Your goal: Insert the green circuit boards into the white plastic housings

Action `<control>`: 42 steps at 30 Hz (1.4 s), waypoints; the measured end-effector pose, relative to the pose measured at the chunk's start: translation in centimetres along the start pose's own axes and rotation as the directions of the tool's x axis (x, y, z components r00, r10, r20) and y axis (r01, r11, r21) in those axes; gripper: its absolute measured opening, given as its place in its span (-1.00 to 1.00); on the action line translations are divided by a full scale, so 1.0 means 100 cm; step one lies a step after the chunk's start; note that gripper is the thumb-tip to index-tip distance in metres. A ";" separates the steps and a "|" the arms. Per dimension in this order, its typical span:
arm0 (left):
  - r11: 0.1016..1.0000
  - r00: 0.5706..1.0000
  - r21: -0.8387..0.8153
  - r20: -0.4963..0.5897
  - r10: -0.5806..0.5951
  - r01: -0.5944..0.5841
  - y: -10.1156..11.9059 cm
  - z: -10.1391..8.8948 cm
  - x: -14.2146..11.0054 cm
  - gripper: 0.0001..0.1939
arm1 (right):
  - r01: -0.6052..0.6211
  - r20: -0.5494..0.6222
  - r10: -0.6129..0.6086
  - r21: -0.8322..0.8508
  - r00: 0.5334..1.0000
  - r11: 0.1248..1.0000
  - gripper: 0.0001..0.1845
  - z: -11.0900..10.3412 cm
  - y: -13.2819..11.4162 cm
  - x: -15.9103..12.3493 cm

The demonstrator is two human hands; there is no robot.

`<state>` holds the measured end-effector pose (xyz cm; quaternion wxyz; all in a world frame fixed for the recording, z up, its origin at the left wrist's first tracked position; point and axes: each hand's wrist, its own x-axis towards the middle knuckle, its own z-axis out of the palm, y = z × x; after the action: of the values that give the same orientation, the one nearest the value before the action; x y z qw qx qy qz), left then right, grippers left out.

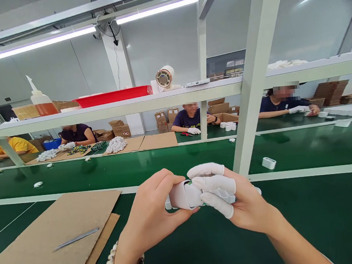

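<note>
Between my two hands, above the green bench, is a small white plastic housing [181, 196] with a bit of green showing at its upper edge. My left hand [157, 202] has thumb and fingers closed around the housing's left end; a beaded bracelet circles that wrist. White finger cots cover several fingers of my right hand [229, 193], which are closed on the housing's right end and hide much of it. Partly hidden behind my hands are several more white pieces [226, 195] on the bench.
Metal tweezers [76, 239] lie on cardboard [34, 236] at left. Beyond runs a green belt [136, 163] carrying a white housing [269, 163] and small parts. A metal post [255, 77] and shelf [218, 90] stand ahead. Several co-workers sit across, near white parts [116, 145].
</note>
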<state>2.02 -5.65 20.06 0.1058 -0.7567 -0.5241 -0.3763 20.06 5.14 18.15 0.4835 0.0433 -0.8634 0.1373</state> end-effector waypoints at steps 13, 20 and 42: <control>0.919 0.948 -0.385 0.316 0.045 0.084 -0.018 -0.004 0.007 -0.53 | -0.241 0.332 0.105 0.403 0.937 0.883 -0.52 0.003 0.014 0.001; 0.771 0.917 -0.612 0.386 0.100 0.174 -0.031 0.007 0.013 -0.56 | -0.329 0.383 0.106 0.584 0.918 0.742 -0.69 0.012 0.017 0.004; 0.902 0.941 -0.408 0.339 0.005 0.142 -0.035 0.003 0.008 -0.54 | -0.572 0.537 0.231 0.650 0.811 0.500 0.15 0.033 0.038 -0.003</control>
<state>-0.80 -3.44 19.56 -0.1653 -0.7945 -0.4661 -0.3524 16.73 7.85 15.54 0.1887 0.0704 -0.7727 0.6020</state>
